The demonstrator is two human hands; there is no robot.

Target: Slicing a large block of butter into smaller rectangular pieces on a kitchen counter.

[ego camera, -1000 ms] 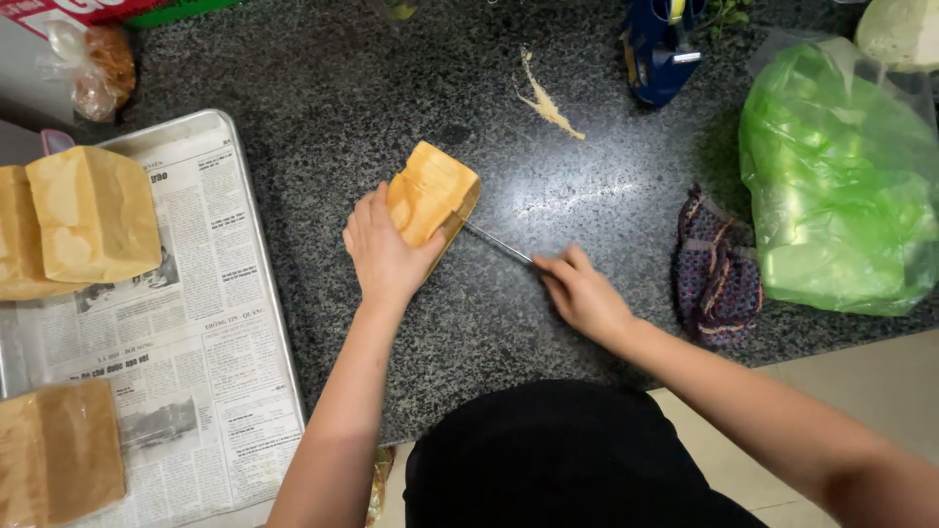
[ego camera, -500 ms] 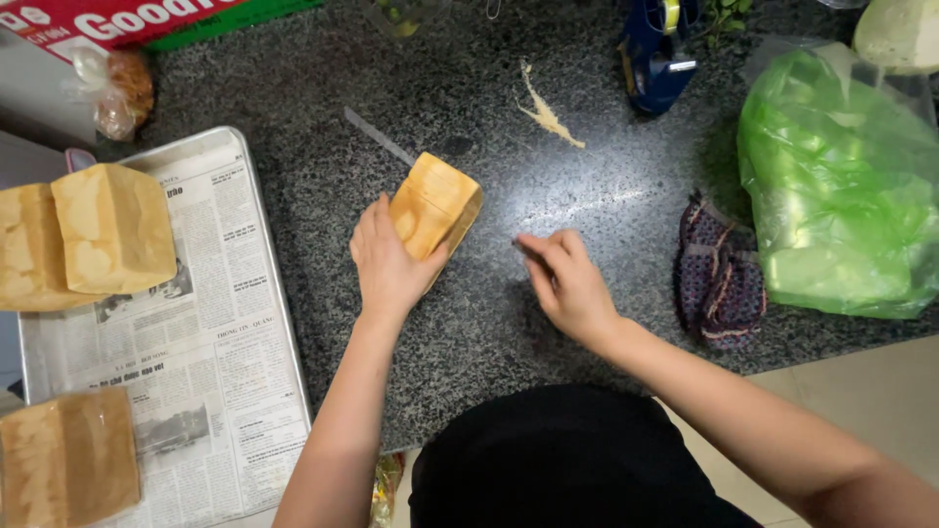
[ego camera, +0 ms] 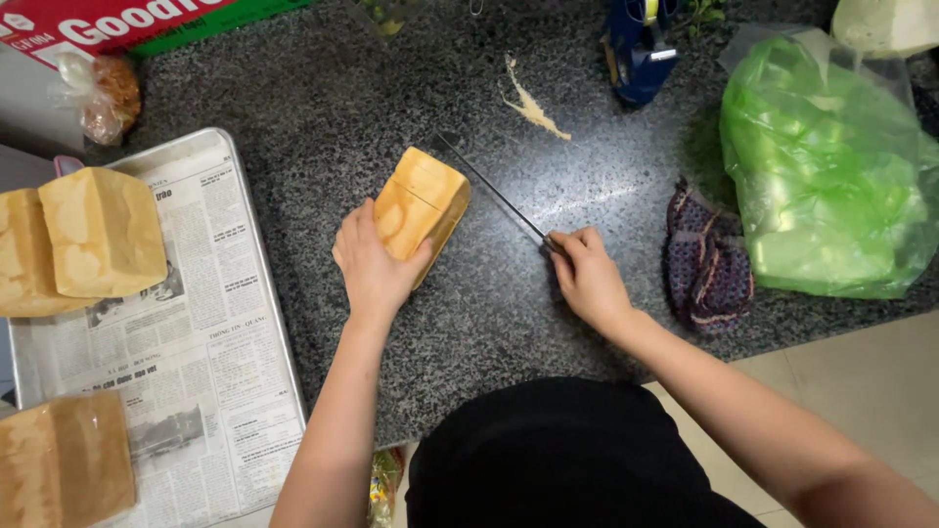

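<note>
A golden loaf-shaped block (ego camera: 423,199) lies on the dark speckled granite counter (ego camera: 323,108). My left hand (ego camera: 372,264) grips its near end and steadies it. My right hand (ego camera: 587,279) is closed around the handle of a long thin knife (ego camera: 489,188). The blade runs up and to the left, lying along the right side of the block, its tip just past the block's far corner.
A metal tray (ego camera: 259,293) lined with newspaper sits at the left with three more loaves on it (ego camera: 98,235). A green plastic bag (ego camera: 831,166), a dark patterned cloth (ego camera: 706,256), a blue tape dispenser (ego camera: 638,49) and a pale scrap (ego camera: 533,103) lie on the counter.
The knife was hidden under the block and my hand a second ago; its blade now lies in view along the block's right side. My left hand stayed on the block.
</note>
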